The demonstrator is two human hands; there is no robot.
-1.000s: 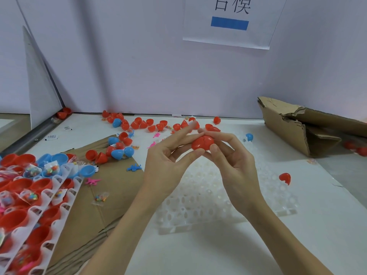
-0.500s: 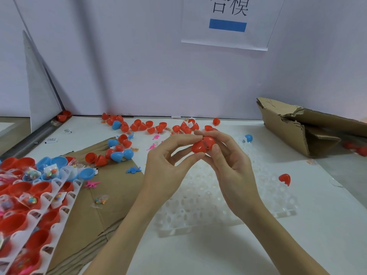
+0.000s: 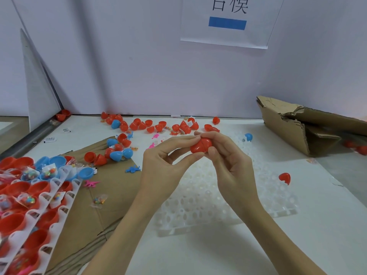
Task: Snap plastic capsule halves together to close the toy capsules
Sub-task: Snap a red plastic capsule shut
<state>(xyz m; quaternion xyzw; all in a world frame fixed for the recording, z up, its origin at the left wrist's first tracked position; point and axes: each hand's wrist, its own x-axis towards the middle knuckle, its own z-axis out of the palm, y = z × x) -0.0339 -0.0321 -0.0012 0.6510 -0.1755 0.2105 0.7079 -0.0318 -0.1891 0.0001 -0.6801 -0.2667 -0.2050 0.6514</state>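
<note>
Red capsule [image 3: 201, 146], its two halves meeting at a visible seam, is held in the air above the white perforated tray [image 3: 224, 207]. Left hand [image 3: 164, 167] pinches its left half between thumb and fingertips; right hand [image 3: 231, 167] grips its right half with curled fingers. Loose red and blue capsule halves [image 3: 151, 126] lie scattered on the white table [image 3: 258, 255] behind, and a torn cardboard box [image 3: 297, 126] lies at the right.

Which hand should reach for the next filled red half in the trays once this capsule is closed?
Left, probably. The left hand is nearer the trays on that side; the right hand wraps the red capsule.
</note>
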